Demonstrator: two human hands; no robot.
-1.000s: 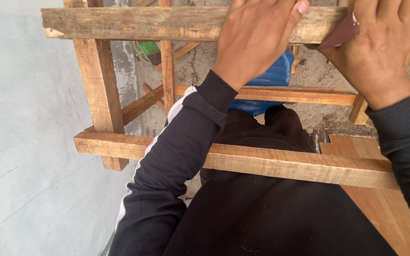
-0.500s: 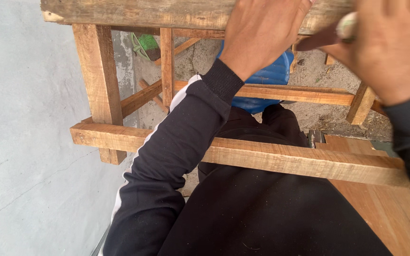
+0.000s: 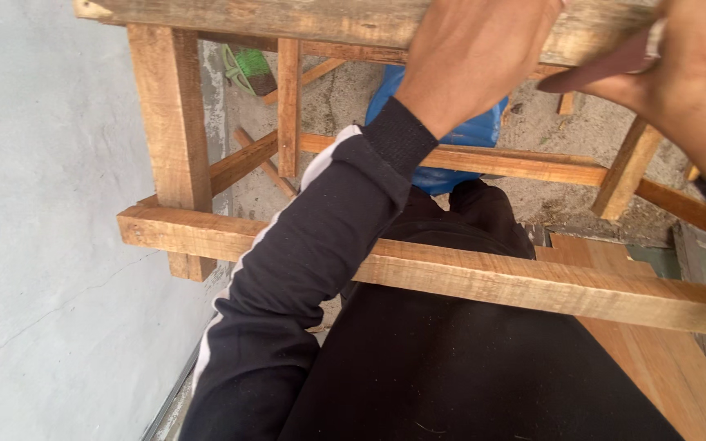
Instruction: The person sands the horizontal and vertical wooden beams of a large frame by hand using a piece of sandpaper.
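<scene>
Along the top of the frame runs the weathered top rail (image 3: 288, 18) of a wooden frame, and both hands rest on it. The left hand (image 3: 471, 57), upper centre, lies palm down over the rail with its fingers curled over the far edge. The right hand (image 3: 696, 82), at the upper right corner, is closed around a small reddish-brown piece (image 3: 594, 72) that sticks out toward the left hand just under the rail; what the piece is cannot be told. A thick upright post (image 3: 169, 122) stands at the upper left, a thinner slat (image 3: 288, 106) beside it, and a lower rail (image 3: 533, 282) crosses the middle of the frame in front of the person's dark trousers (image 3: 484, 376). Behind the left wrist sits a blue container (image 3: 451, 139), partly hidden by the black sleeve (image 3: 304, 261). A green brush (image 3: 248, 69) lies on the concrete floor (image 3: 533, 139) beyond. A grey wall (image 3: 42, 245) fills the left side.
</scene>
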